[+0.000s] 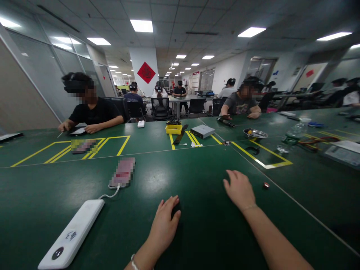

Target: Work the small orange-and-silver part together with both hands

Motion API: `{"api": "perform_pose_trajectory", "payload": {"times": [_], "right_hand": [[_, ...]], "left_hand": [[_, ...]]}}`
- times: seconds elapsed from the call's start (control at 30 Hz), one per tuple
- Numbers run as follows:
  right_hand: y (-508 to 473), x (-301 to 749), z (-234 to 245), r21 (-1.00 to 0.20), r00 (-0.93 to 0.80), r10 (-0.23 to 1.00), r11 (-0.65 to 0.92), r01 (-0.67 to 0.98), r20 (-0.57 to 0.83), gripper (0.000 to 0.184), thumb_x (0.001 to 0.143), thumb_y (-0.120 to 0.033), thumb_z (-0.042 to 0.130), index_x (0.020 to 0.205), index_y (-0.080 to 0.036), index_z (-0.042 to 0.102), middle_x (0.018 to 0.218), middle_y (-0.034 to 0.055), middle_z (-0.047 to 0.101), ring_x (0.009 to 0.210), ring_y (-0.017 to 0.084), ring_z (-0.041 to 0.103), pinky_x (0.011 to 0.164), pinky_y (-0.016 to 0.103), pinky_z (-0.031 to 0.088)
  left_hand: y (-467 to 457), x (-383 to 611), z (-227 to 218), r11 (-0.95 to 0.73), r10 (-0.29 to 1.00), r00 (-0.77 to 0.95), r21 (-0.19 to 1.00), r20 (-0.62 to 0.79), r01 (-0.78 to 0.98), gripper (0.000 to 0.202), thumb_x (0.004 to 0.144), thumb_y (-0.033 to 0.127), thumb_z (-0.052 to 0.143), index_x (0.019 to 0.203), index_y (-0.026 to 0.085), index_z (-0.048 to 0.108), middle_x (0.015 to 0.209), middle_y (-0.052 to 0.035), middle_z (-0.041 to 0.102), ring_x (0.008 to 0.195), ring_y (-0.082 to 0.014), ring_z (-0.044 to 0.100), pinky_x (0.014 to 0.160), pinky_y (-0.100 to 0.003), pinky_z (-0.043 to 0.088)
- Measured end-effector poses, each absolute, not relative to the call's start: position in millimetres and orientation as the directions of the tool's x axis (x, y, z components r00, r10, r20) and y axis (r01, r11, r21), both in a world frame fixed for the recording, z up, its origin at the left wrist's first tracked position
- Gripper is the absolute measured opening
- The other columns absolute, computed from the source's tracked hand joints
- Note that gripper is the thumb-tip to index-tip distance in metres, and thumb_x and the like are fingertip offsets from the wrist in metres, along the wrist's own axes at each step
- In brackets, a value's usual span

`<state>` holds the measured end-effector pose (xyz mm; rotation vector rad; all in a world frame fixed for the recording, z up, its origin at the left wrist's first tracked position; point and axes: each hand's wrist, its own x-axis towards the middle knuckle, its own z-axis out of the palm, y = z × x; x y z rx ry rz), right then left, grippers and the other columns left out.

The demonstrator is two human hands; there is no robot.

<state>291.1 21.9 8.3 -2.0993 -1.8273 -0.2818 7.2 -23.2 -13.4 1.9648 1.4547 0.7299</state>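
My left hand (164, 221) lies flat on the green table (180, 176), fingers stretched out, holding nothing. My right hand (239, 189) rests palm down a little farther out, fingers loosely apart, also holding nothing. A small red round object (266, 185) sits on the table just right of my right hand, apart from it. To the left of my left hand lies a white power bank (74, 232), with a white cable running to a phone (123, 172).
Across the table stand a yellow tray (173, 129), a grey box (202, 131), a metal bowl (255, 133) and a plastic bottle (292, 135). Yellow tape lines mark the table. A person in black (90, 108) and a person in grey (242, 101) sit opposite.
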Motion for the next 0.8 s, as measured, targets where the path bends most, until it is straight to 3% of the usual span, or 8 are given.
{"api": "perform_pose_trajectory", "payload": {"times": [0.1,0.2,0.3,0.4,0.7,0.8], "right_hand": [[20.5,357.8,5.0,-0.076,0.482,0.784,-0.494,0.866,0.391,0.047,0.076,-0.039,0.039,0.111,-0.008,0.049,0.106,0.0225,0.045,0.098,0.035,0.042,0.073,0.043,0.038],[13.9,399.0,-3.5,-0.096,0.644,0.711,-0.647,0.756,0.282,0.055,0.075,-0.046,0.037,0.112,-0.008,0.047,0.105,0.0242,0.044,0.094,0.038,0.044,0.068,0.042,0.039],[12.8,413.4,-9.2,-0.134,0.669,0.727,-0.656,0.743,0.155,0.054,0.075,-0.044,0.036,0.115,-0.007,0.045,0.1,0.0224,0.049,0.09,0.034,0.048,0.068,0.04,0.04],[16.3,415.0,-10.0,-0.158,0.656,0.749,-0.64,0.752,0.095,0.044,0.077,-0.034,0.033,0.107,-0.009,0.052,0.095,0.0195,0.053,0.086,0.031,0.051,0.067,0.039,0.041],[14.7,412.6,-6.4,-0.186,0.626,0.775,-0.605,0.774,0.085,0.044,0.075,-0.032,0.033,0.106,-0.014,0.058,0.1,0.0192,0.051,0.087,0.031,0.052,0.066,0.039,0.041],[16.2,396.8,-2.2,-0.198,0.603,0.785,-0.574,0.794,0.143,0.045,0.076,-0.031,0.032,0.109,-0.014,0.057,0.101,0.0182,0.05,0.089,0.029,0.051,0.068,0.038,0.041]], "left_hand": [[-23.2,7.4,-11.4,-0.244,0.962,0.261,0.689,0.082,0.682,0.037,0.076,0.024,0.043,0.113,0.022,0.049,0.121,-0.0036,0.051,0.118,-0.0185,0.038,0.103,-0.042,0.017],[-23.5,7.3,-11.1,-0.253,0.96,0.265,0.683,0.09,0.685,0.035,0.076,0.024,0.044,0.11,0.022,0.051,0.118,-0.0035,0.054,0.117,-0.0191,0.039,0.103,-0.043,0.018],[-24.1,6.8,-11.3,-0.257,0.959,0.265,0.688,0.096,0.679,0.034,0.076,0.025,0.044,0.109,0.022,0.053,0.117,-0.0038,0.055,0.117,-0.0198,0.039,0.103,-0.043,0.018],[-24.6,6.1,-11.3,-0.259,0.958,0.268,0.694,0.098,0.672,0.034,0.076,0.025,0.044,0.109,0.023,0.052,0.116,-0.004,0.055,0.117,-0.0199,0.039,0.103,-0.044,0.018],[-25.0,6.2,-10.4,-0.265,0.956,0.275,0.697,0.101,0.667,0.033,0.077,0.026,0.044,0.109,0.023,0.052,0.116,-0.004,0.055,0.117,-0.0195,0.039,0.102,-0.044,0.017],[-24.8,7.4,-11.0,-0.269,0.956,0.272,0.69,0.108,0.672,0.033,0.076,0.026,0.045,0.108,0.024,0.053,0.115,-0.0037,0.055,0.116,-0.0199,0.04,0.102,-0.044,0.018]]}}
